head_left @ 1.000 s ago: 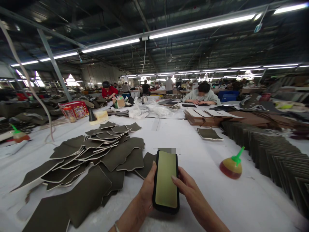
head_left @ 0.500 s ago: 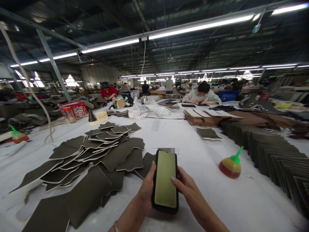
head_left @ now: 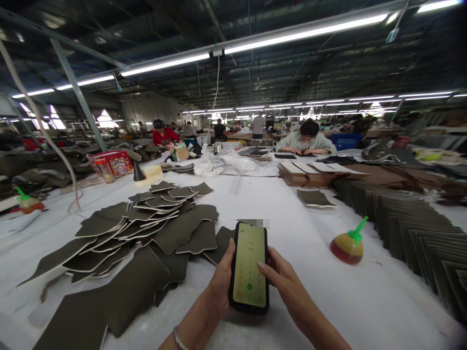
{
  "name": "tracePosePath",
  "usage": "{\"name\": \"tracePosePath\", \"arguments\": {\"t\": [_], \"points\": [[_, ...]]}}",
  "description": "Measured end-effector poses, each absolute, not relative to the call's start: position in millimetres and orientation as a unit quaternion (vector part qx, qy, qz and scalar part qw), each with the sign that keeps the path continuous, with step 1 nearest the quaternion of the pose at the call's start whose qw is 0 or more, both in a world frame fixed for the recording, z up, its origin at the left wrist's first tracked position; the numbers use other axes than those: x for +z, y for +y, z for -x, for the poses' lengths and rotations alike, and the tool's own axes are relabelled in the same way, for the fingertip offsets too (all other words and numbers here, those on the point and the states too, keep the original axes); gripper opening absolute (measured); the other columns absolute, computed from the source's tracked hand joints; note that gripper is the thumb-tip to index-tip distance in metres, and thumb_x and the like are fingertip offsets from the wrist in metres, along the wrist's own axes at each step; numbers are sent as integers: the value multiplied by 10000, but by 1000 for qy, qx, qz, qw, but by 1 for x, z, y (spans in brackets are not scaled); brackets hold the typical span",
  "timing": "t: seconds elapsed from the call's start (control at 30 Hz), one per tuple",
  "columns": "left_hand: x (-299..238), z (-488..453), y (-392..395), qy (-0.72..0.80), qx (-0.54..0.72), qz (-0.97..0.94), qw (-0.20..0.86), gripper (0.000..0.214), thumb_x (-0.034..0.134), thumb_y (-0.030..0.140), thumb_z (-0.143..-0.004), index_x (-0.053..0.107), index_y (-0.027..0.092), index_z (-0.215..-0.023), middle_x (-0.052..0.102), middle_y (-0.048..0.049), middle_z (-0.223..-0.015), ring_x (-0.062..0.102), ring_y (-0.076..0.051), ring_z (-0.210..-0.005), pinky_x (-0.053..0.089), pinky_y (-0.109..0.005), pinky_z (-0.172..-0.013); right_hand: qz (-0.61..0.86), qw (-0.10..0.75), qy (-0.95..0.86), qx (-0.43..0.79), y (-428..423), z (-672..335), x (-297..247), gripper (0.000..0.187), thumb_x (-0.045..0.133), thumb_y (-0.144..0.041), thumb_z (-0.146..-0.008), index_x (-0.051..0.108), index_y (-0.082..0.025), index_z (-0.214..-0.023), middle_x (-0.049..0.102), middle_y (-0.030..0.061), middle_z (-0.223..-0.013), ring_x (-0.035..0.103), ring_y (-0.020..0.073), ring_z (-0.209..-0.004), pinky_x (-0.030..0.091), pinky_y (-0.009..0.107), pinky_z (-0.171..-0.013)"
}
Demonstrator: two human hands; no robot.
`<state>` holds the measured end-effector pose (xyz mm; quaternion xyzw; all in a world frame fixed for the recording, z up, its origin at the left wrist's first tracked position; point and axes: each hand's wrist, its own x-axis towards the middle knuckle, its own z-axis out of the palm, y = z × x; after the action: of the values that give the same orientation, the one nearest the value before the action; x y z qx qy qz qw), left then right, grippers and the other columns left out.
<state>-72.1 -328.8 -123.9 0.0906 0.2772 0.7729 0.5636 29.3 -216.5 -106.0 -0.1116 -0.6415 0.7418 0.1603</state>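
A smartphone (head_left: 248, 267) in a black case is held upright above the white table, its yellowish screen lit and showing a keypad-like layout with a green round button. My left hand (head_left: 220, 282) wraps around the phone's left side, thumb along the edge. On the other side, my right hand (head_left: 282, 277) grips the right edge, with its thumb over the screen. The fingers behind the phone are hidden. Left of the hands lies a loose pile of dark olive cut panels (head_left: 138, 287) with pale edges.
To the right stands a squeeze bottle (head_left: 347, 248) with a green nozzle. A long row of dark panels (head_left: 412, 233) runs along the right side, near stacked brown pieces (head_left: 306, 175). Clear plastic bags (head_left: 229, 163) lie further back. A co-worker (head_left: 306, 138) leans over the table's far side.
The phone screen has gone from a plain yellowish blank to a keypad-like display with a green button. Both hands keep their hold; the view has shifted slightly.
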Motion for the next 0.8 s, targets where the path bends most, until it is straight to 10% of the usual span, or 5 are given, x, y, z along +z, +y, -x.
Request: {"name": "tracePosePath", "arguments": {"t": [0.8], "points": [[-124, 72, -329, 255, 773, -119, 569, 712, 363, 634, -908, 561, 55, -1271, 645, -193, -1169, 634, -272, -1013, 459, -357, -881, 99, 161, -644, 741, -215, -27, -105, 432, 620, -378, -843, 520, -172, -1210, 627, 107, -1136, 569, 277, -1019, 446, 453, -922]]}}
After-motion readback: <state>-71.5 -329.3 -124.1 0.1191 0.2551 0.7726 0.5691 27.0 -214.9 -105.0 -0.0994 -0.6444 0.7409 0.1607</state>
